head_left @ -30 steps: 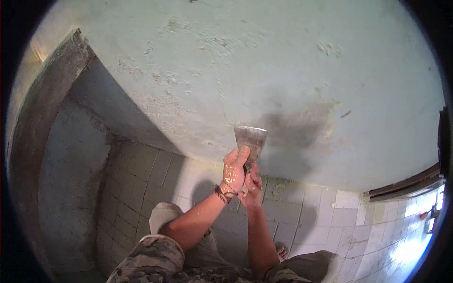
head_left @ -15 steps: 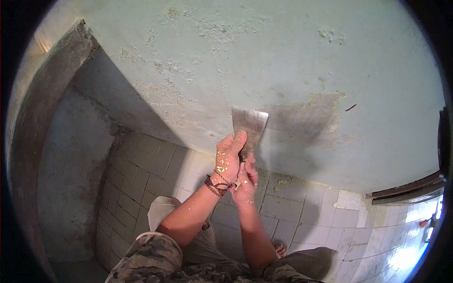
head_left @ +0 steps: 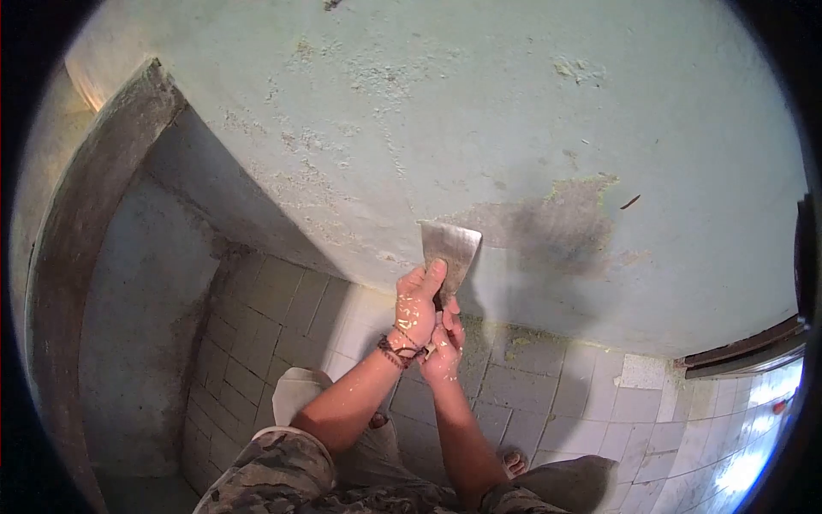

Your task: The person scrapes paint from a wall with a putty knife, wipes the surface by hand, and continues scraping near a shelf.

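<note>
A wide metal scraper (head_left: 451, 244) points up toward the pale green wall (head_left: 514, 111), its broad edge close to the surface. My left hand (head_left: 414, 304) is wrapped round it high up, thumb pressed on the lower blade. Lower down, my right hand (head_left: 441, 353) closes round the handle end, which is mostly hidden by the fingers. Small pale paint flakes stick to both hands, and dark cord bracelets (head_left: 399, 350) circle my left wrist. Just right of the blade is a grey scraped patch (head_left: 565, 224) with ragged edges.
Blistered paint (head_left: 381, 77) marks the wall above left. At left a shadowed recess (head_left: 154, 283) sits behind a rough curved ledge (head_left: 94, 188). Debris (head_left: 522, 341) lies along the floor tiles (head_left: 591, 403) by the wall base. A dark wooden frame edge (head_left: 741, 347) stands at right.
Both hands and the scraper appear slightly lower in view, as do the ledge and recess. Marks high on the wall have shifted a little left. The grip is unchanged.
</note>
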{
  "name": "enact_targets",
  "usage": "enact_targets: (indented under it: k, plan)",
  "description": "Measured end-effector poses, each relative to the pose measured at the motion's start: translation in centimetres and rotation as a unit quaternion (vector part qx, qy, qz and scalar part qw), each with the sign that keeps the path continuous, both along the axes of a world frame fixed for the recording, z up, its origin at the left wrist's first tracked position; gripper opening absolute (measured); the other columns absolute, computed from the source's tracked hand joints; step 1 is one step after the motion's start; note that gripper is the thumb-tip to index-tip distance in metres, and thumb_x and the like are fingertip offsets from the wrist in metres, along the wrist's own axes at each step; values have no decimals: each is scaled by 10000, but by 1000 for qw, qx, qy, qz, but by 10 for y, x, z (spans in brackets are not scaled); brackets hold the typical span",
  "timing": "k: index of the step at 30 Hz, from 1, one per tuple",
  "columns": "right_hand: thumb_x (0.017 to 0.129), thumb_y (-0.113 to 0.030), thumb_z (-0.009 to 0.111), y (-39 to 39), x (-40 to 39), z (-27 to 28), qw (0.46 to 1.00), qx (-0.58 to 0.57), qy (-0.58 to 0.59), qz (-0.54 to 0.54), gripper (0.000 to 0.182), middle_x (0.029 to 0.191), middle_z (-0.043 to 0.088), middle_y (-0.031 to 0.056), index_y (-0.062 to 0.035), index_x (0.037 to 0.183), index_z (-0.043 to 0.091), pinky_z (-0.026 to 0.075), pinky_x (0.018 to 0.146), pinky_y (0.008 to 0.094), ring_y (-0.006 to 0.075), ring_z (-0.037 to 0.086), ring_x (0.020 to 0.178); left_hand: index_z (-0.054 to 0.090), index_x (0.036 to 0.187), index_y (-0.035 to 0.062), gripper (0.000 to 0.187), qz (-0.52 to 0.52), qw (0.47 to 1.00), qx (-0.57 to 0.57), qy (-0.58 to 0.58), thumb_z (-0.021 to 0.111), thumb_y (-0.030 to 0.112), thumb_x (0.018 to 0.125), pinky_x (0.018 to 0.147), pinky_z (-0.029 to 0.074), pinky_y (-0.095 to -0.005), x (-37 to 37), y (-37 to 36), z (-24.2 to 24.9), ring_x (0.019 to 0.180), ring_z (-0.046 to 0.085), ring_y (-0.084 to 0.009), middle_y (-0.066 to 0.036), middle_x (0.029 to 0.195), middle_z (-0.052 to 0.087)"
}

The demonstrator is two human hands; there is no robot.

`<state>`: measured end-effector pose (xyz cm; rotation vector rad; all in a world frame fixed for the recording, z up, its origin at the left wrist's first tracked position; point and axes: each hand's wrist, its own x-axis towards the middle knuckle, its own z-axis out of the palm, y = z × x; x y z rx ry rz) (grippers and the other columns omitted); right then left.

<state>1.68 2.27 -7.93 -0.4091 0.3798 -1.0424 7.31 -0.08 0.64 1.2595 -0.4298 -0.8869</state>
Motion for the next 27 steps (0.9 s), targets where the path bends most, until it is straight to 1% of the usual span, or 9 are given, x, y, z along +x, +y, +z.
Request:
enact_targets:
  k: [2,7,9,12,13,17,24,26,27]
  plan:
    - [818,-3,486,5,1,20,998,65,3,-16,515,813,461,-46,-83,1317,388,349,412,174,38,437,559,568,763,38,354,-10,999,6,34,560,370,885,415,401,-222,0,5,14,456,516,-89,-27,578,563]
    - [864,-28,473,-5,-5,-3,999,-6,34,33,386,772,436,-65,-130,1236,455,289,364,177,22,385,490,517,750,41,373,10,999,-33,-9,530,384,896,341,369,-228,-1,-2,1,370,479,-117,-66,535,548]
    - [877,-38,470,-10,-5,-3,999,-25,32,35,342,763,434,-77,-144,1201,475,274,356,173,18,374,474,547,726,40,347,26,999,-38,29,555,344,894,417,404,-216,-3,-4,6,457,517,-87,-37,573,561]
    - [874,-43,479,-4,-9,61,993,-54,94,38,325,769,449,-77,-138,1185,483,279,343,175,22,386,459,508,692,44,385,-41,998,-31,43,540,370,894,350,373,-230,3,7,54,376,487,-124,-78,543,553]
    - [863,-36,486,0,-9,65,995,3,94,40,378,771,459,-64,-142,1226,468,300,345,173,27,412,478,503,667,48,385,-17,996,-49,66,553,359,888,350,374,-233,2,4,53,379,493,-124,-75,533,551]
    - [846,-23,494,-4,3,2,999,-29,28,9,489,762,453,-47,-159,1310,422,309,352,171,34,437,527,480,651,59,355,19,1000,-1,-25,580,308,883,383,385,-236,8,-2,-2,436,500,-86,-30,538,523]
    - [870,-97,535,9,-5,43,1000,-8,21,12,439,738,452,-58,-147,1294,432,297,348,177,21,403,479,512,717,33,379,-34,998,-17,50,529,364,900,352,382,-237,4,5,52,369,482,-118,-66,530,549]
    - [870,-114,448,4,-6,34,995,-31,73,59,496,1028,561,19,-79,1354,344,437,501,205,101,553,777,520,725,29,391,-32,998,-44,38,522,378,901,352,376,-232,5,2,39,366,477,-118,-66,527,544]
    - [868,-97,536,2,3,29,1000,-1,26,4,406,708,438,-59,-124,1262,438,282,351,181,18,387,477,525,737,30,382,-28,999,-32,13,526,375,899,354,373,-229,4,1,27,365,474,-116,-63,527,543]
